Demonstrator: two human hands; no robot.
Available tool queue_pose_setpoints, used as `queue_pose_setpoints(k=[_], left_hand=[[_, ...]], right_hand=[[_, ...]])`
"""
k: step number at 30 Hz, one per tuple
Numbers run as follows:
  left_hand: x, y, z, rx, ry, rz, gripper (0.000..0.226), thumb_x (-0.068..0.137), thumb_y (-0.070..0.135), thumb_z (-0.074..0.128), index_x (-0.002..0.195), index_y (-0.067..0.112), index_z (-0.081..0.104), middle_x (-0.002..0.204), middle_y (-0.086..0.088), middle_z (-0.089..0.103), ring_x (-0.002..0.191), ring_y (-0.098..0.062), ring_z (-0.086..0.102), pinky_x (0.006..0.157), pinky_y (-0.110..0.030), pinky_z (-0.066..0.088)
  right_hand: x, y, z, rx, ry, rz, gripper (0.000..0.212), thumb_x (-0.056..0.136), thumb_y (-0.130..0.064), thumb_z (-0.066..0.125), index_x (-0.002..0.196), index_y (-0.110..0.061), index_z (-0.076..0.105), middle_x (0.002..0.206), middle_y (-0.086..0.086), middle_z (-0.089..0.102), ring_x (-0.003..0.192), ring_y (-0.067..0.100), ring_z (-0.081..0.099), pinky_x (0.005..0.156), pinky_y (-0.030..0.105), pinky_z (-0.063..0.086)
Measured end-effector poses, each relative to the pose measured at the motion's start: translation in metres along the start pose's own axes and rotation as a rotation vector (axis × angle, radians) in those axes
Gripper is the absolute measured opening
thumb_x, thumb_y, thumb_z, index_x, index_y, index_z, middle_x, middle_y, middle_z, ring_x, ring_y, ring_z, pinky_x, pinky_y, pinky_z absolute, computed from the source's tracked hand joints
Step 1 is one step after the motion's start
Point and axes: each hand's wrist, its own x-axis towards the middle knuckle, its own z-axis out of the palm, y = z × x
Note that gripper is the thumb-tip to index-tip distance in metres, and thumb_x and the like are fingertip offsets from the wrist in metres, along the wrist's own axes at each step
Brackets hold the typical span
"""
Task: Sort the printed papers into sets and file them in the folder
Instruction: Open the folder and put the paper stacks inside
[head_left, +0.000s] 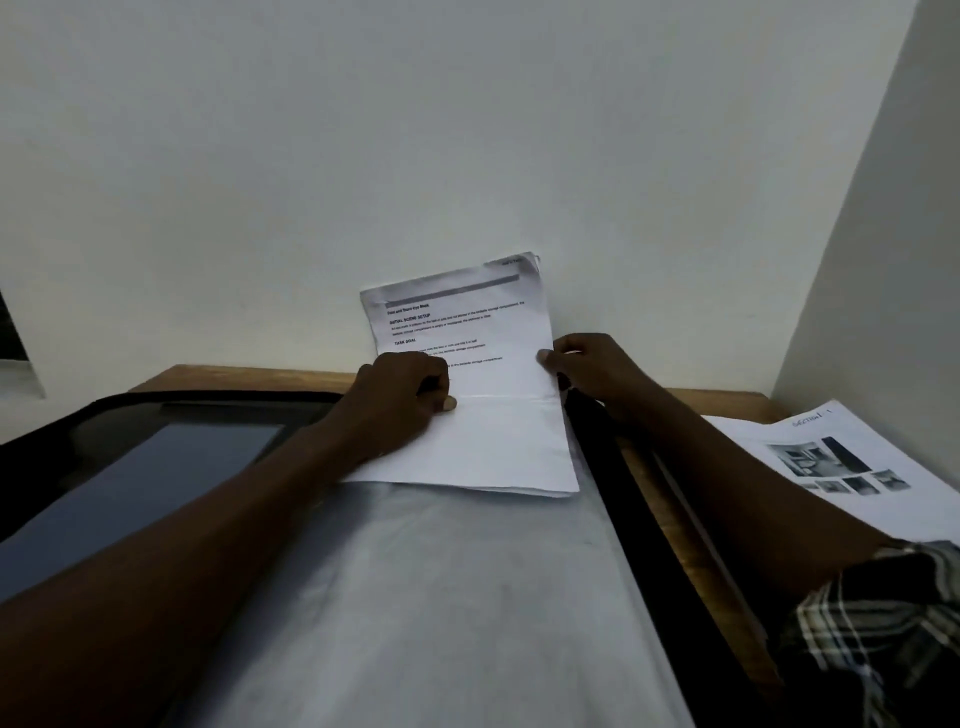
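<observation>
1. Nearest my lens is the checked sleeve (883, 639) on the right arm. Under both forearms lies the open folder (441, 597).
2. The stack of printed papers (493, 447) sits at the folder's far end. Its lower half lies flat and its upper half is bent up against the wall (467, 130).
3. The left hand (410, 400) curls over the stack's left edge with the thumb on top. The right hand (592, 369) pinches the right edge.
4. My worry is that loose sheets fan apart at the bottom corner if either grip slackens.
5. The bend against the wall could also deepen the crease, or a slide could mix this stack with the second set (852, 457) on the table (249, 376).
6. The paper is thin, matte and creased across its middle. The folder has a smooth pale panel with a black border, and the table is warm-toned wood.
</observation>
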Motion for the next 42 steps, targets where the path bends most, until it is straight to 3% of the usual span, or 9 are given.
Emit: queue_pose_setpoints(k=[4, 10, 14, 18, 25, 32, 36, 39, 42], left_hand=[[0.000, -0.001, -0.002, -0.023, 0.017, 0.019, 0.025, 0.077, 0.033, 0.067, 0.062, 0.035, 0.047, 0.071, 0.013, 0.054, 0.075, -0.017, 0.055, 0.081, -0.048, 0.048], [0.001, 0.000, -0.002, -0.062, -0.011, -0.024, 0.016, 0.070, 0.042, 0.062, 0.063, 0.034, 0.050, 0.077, 0.012, 0.055, 0.079, -0.018, 0.057, 0.084, -0.047, 0.048], [0.003, 0.000, -0.002, -0.057, -0.029, -0.044, 0.016, 0.069, 0.042, 0.062, 0.062, 0.036, 0.049, 0.077, 0.011, 0.056, 0.081, -0.019, 0.058, 0.085, -0.047, 0.048], [0.003, 0.000, 0.000, -0.066, -0.029, -0.044, 0.017, 0.069, 0.043, 0.062, 0.062, 0.037, 0.048, 0.076, 0.013, 0.055, 0.080, -0.017, 0.057, 0.083, -0.047, 0.048], [0.003, -0.002, -0.003, -0.119, -0.013, -0.052, 0.017, 0.070, 0.042, 0.065, 0.066, 0.029, 0.055, 0.083, 0.010, 0.056, 0.085, -0.016, 0.057, 0.087, -0.049, 0.047], [0.004, -0.001, -0.004, -0.109, -0.035, -0.044, 0.015, 0.069, 0.044, 0.063, 0.064, 0.034, 0.053, 0.086, 0.010, 0.055, 0.090, -0.016, 0.055, 0.090, -0.050, 0.046], [0.003, -0.002, -0.004, -0.072, -0.046, -0.022, 0.015, 0.073, 0.042, 0.067, 0.067, 0.032, 0.056, 0.094, 0.010, 0.055, 0.095, -0.018, 0.055, 0.092, -0.051, 0.044], [0.004, -0.003, -0.003, -0.069, -0.047, -0.026, 0.014, 0.071, 0.043, 0.067, 0.068, 0.032, 0.059, 0.099, 0.010, 0.054, 0.100, -0.017, 0.054, 0.094, -0.051, 0.043], [0.003, -0.002, -0.004, -0.087, -0.070, -0.047, 0.015, 0.067, 0.047, 0.064, 0.066, 0.034, 0.057, 0.103, 0.009, 0.060, 0.104, -0.016, 0.057, 0.097, -0.049, 0.043]], right_hand=[[0.002, -0.002, 0.000, -0.146, 0.004, -0.035, 0.029, 0.088, -0.024, 0.068, 0.061, -0.022, 0.058, 0.060, -0.004, 0.057, 0.058, 0.009, 0.049, 0.058, 0.023, 0.036], [-0.005, -0.008, -0.016, -0.264, -0.303, 0.077, 0.030, 0.085, -0.018, 0.072, 0.066, -0.002, 0.055, 0.062, 0.008, 0.047, 0.061, 0.018, 0.040, 0.056, 0.027, 0.028], [-0.003, -0.008, -0.004, -0.066, -0.114, 0.013, 0.027, 0.088, -0.027, 0.069, 0.087, -0.001, 0.068, 0.075, 0.008, 0.063, 0.067, 0.020, 0.056, 0.056, 0.023, 0.040], [-0.005, -0.005, 0.003, -0.163, 0.026, -0.054, 0.023, 0.092, -0.022, 0.060, 0.069, -0.020, 0.062, 0.072, 0.001, 0.063, 0.065, 0.016, 0.057, 0.057, 0.024, 0.041], [-0.004, -0.008, -0.014, -0.239, -0.340, 0.096, 0.025, 0.085, -0.018, 0.072, 0.091, 0.006, 0.069, 0.084, 0.016, 0.065, 0.076, 0.018, 0.054, 0.076, 0.029, 0.046], [-0.002, -0.010, 0.010, -0.015, 0.038, -0.008, 0.021, 0.090, -0.021, 0.064, 0.111, -0.017, 0.064, 0.096, 0.004, 0.067, 0.074, 0.017, 0.061, 0.054, 0.021, 0.045], [-0.005, -0.014, 0.004, -0.215, -0.096, -0.023, 0.020, 0.088, -0.017, 0.065, 0.107, -0.020, 0.059, 0.084, -0.002, 0.060, 0.072, 0.016, 0.055, 0.052, 0.019, 0.040], [-0.005, -0.018, -0.005, -0.367, -0.293, 0.012, 0.029, 0.087, -0.017, 0.069, 0.114, -0.016, 0.059, 0.085, -0.008, 0.054, 0.083, 0.016, 0.053, 0.070, 0.025, 0.041], [-0.004, -0.011, -0.001, -0.222, -0.174, -0.008, 0.041, 0.084, -0.017, 0.072, 0.122, -0.022, 0.059, 0.093, -0.003, 0.059, 0.077, 0.012, 0.055, 0.060, 0.017, 0.041]])
